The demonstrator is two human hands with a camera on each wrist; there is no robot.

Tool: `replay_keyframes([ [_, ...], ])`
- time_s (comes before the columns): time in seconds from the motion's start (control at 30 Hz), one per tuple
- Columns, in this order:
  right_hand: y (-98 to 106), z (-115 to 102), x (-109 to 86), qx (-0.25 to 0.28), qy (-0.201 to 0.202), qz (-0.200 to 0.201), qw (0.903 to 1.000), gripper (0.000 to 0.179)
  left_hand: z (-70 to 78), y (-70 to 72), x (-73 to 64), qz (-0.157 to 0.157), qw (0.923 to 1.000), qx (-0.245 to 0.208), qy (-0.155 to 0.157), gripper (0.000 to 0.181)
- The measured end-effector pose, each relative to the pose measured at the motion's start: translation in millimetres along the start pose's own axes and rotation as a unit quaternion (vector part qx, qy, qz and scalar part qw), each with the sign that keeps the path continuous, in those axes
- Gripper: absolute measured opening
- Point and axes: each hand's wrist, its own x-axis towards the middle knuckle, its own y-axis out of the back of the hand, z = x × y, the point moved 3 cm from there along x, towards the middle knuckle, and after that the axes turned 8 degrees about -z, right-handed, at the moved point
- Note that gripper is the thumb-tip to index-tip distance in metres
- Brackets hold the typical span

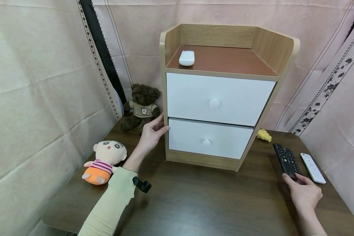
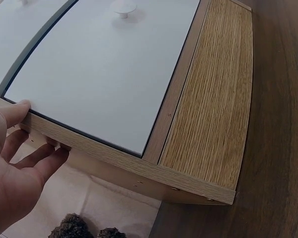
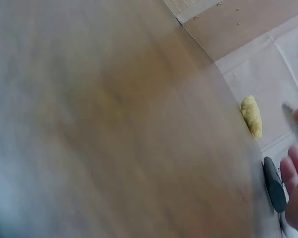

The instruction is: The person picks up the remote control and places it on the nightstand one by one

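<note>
A small wooden cabinet (image 1: 202,160) with two white drawers stands on the brown table. My left hand (image 1: 153,132) holds its left side edge, the thumb at the front corner and the fingers bent against the outer side, as the left wrist view (image 2: 20,163) shows. At the right, my right hand (image 1: 306,193) pinches the near end of a black remote control (image 1: 284,162), tilted above the table. A second black remote control (image 1: 293,160) lies just beside it, partly hidden by the held one. Farther right is a white remote control (image 1: 313,167).
A white remote (image 1: 187,58) lies on the cabinet's brown top. Left of the cabinet, a brown teddy bear (image 1: 143,105) sits behind a plush doll (image 1: 103,164) in orange and stripes. A yellow crumpled item (image 1: 264,135) lies at the cabinet's right. Curtains surround the table.
</note>
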Motion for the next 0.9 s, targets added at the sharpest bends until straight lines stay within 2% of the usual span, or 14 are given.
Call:
replay_keyframes([
  [0.17, 0, 1, -1.9, 0.093, 0.018, 0.013, 0.9954, 0.032, 2.0, -1.6, -0.6, 0.002, 1.0000, 0.005, -0.002, 0.062],
  [0.23, -1, -1, -4.2, 0.120, 0.031, 0.015, 0.9921, 0.028, 2.4, -2.0, -0.8, 0.003, 1.0000, 0.007, -0.003, 0.062],
  [0.47, 2, -18, -18.8, 0.188, 0.057, 0.013, 0.9804, 0.035, 1.2, -2.3, -0.6, 0.002, 0.9999, 0.012, 0.001, 0.063],
  [0.7, 6, -36, -26.1, 0.208, 0.125, 0.047, 0.9690, 0.044, 0.9, -3.0, -0.2, 0.002, 0.9999, 0.015, -0.002, 0.062],
  [0.83, 7, -46, -29.3, 0.255, 0.151, 0.051, 0.9537, 0.046, 0.6, -2.4, -0.3, 0.003, 0.9999, 0.012, -0.003, 0.062],
  [0.9, 8, -52, -31.3, 0.293, 0.166, 0.047, 0.9402, 0.047, 1.0, -2.3, -0.3, 0.005, 0.9999, 0.013, -0.004, 0.063],
])
